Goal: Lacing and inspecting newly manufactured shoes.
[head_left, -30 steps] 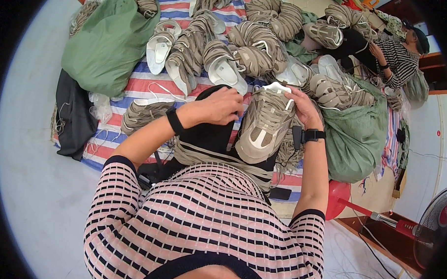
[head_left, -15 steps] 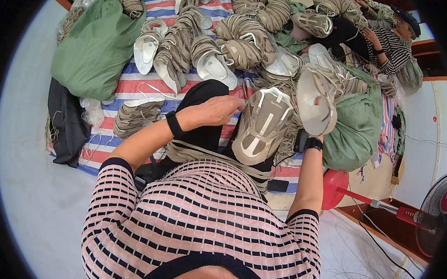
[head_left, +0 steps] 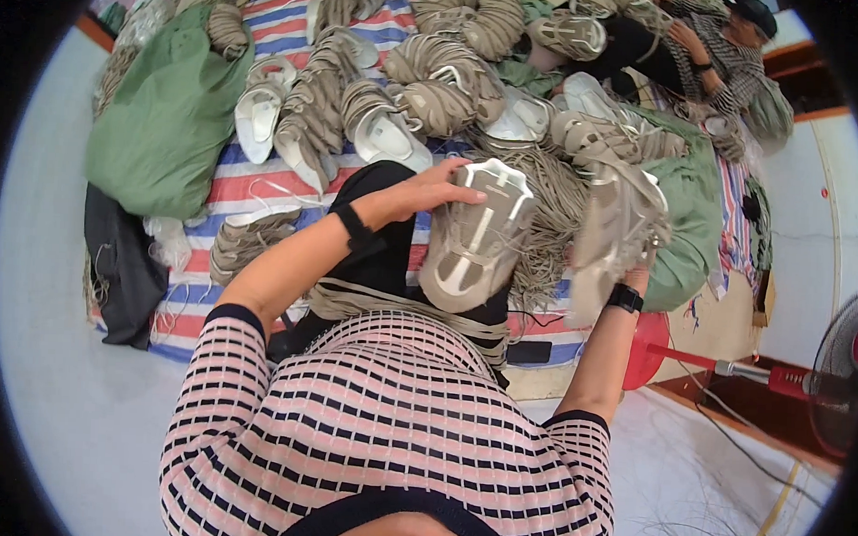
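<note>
My left hand (head_left: pixel 441 188) pinches the edge of a beige mesh shoe upper (head_left: pixel 482 234) that lies over my right thigh, thumb on top and fingers partly hidden. Out to the right, my right hand (head_left: pixel 643 266) grips a second shoe upper (head_left: pixel 620 223), which is tilted and smeared by motion; most of those fingers are behind it. Between the two uppers hangs a thick bunch of beige laces (head_left: pixel 551 201). More beige cords (head_left: pixel 390 306) run across my lap.
Stacked shoe uppers (head_left: pixel 326 113) cover the striped sheet (head_left: pixel 239 172) ahead. Green sacks stand at left (head_left: pixel 160 117) and right (head_left: pixel 685 230). A phone (head_left: pixel 528 352) lies by my right thigh. A red-based fan (head_left: pixel 645 351) stands at right. Another person (head_left: pixel 715 61) sits at far right.
My left hand has moved onto the upper on my thigh and taken its edge. The upper in my right hand has turned from showing its pale inside to its outer side.
</note>
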### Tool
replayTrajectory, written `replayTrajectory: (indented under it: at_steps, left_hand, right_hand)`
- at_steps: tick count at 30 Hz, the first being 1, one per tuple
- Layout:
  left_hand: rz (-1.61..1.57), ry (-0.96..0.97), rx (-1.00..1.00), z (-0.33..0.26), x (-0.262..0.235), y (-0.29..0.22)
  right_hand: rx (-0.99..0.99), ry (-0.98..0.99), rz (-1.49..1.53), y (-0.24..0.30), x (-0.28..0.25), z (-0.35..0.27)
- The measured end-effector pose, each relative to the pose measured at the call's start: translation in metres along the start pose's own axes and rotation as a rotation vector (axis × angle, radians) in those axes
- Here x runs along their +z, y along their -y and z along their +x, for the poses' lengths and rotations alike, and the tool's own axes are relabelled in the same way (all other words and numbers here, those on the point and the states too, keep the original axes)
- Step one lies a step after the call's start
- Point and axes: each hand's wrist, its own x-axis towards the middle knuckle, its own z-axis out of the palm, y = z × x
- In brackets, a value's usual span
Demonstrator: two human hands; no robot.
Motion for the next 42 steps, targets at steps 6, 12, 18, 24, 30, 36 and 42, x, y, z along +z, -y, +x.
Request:
replayTrajectory:
  at_steps: [6, 12, 18, 24, 30, 36, 42]
  left_hand:
    - [-0.306, -0.483, 0.38, 0.001, -0.046, -0.028]
    - [-0.705, -0.792, 0.17, -0.038, -0.15, -0.015]
    - [-0.897, -0.767, 0.133, -0.08, -0.167, -0.005]
    - [-0.804, -0.406, 0.107, -0.051, -0.135, -0.016]
    - [-0.236, -0.397, 0.002, -0.021, -0.05, -0.041]
    - [0.312, -0.377, 0.007, 0.0, -0.013, 0.002]
    - [0.816, -0.335, 0.064, -0.01, 0.01, -0.019]
  right_hand:
    - [-0.159, -0.199, -0.39, 0.038, 0.073, -0.007]
    - [-0.063, -0.1, -0.384, 0.001, 0.094, 0.016]
    - [0.263, 0.204, -0.46, -0.054, 0.138, 0.043]
    - [0.571, 0.345, -0.698, -0.113, 0.153, 0.048]
    - [0.556, 0.379, -0.67, -0.112, 0.142, 0.047]
    - [0.552, 0.305, -0.742, -0.095, 0.122, 0.045]
    - [0.49, 0.16, -0.659, -0.071, 0.139, 0.062]
